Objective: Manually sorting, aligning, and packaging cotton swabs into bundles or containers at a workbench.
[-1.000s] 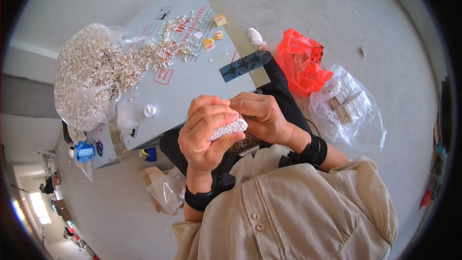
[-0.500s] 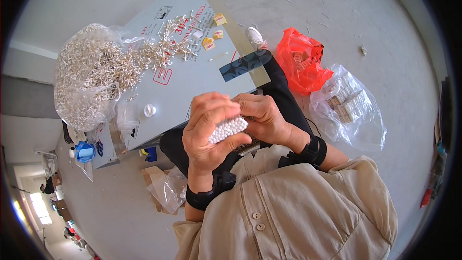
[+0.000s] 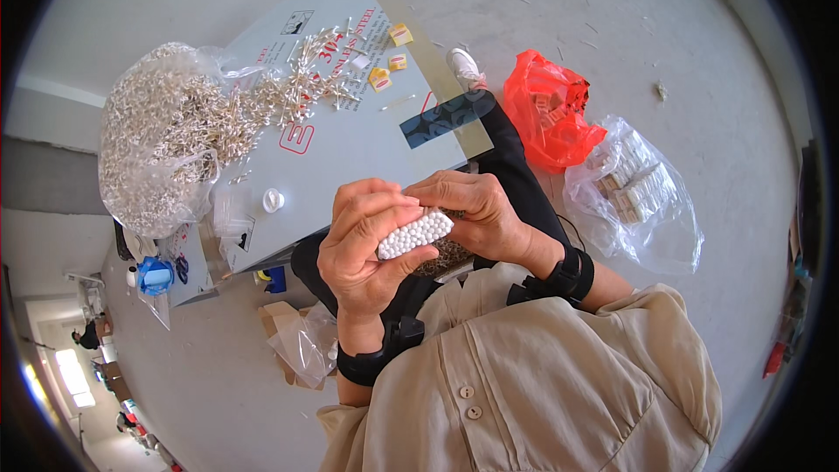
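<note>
A tight bundle of cotton swabs is held above my lap, its packed white tips turned toward me. My left hand wraps round it, fingers over the top and thumb along the lower side. At the bundle's right end, my right hand has its fingers bent and closed against it; the fingertips are partly hidden. More swabs show in my lap beneath the hands. On the table ahead lies a loose spread of swabs, spilling from a big see-through bag of swabs.
Small yellow boxes and a round white container stand on the table. On the floor at right are a red bag and a see-through bag of packs. Below the table sits an open cardboard box with plastic film.
My left hand has shifted slightly left and tilted, and its fingers have slid back, so more of the swab tips show. My right hand stays nearly in place at the bundle.
</note>
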Motion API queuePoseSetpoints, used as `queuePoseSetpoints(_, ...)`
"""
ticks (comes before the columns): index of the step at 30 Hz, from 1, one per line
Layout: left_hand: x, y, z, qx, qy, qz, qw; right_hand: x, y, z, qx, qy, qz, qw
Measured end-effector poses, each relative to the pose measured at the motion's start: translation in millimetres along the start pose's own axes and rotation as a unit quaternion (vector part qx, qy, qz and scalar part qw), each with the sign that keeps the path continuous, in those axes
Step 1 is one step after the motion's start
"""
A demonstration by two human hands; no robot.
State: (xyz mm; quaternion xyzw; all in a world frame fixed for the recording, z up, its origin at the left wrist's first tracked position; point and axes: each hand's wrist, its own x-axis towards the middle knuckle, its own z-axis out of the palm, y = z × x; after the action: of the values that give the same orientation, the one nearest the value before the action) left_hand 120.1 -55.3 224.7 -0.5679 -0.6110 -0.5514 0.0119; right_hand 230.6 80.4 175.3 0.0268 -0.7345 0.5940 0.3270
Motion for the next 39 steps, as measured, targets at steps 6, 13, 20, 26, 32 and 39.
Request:
queuePoseSetpoints(6,1,1,-2,0.013,-0.009,0.019,1.0,0,-1,1,0.01,-0.005,0.004,1.0)
queuePoseSetpoints(13,10,13,6,0.014,0.006,-0.018,1.0,-1,1,0,-0.024,-0.001,-0.006,1.0)
queuePoseSetpoints(20,3,0,3,0.016,-0.033,0.015,0.999,3,-2,-7,-0.043,-0.02,0.005,0.999)
queuePoseSetpoints(26,-17,-12,5,-0.142,0.091,-0.203,0.965,0,0,-13,0.168,0.011,0.158,0.973)
queuePoseSetpoints(32,-29,-21,22,-0.353,0.139,-0.289,0.879,-1,0,-4,0.277,0.11,0.175,0.938)
queuePoseSetpoints(39,-1,-7,6,-0.051,0.01,-0.117,0.992,5,-11,-15,-0.075,0.019,0.0,0.997)
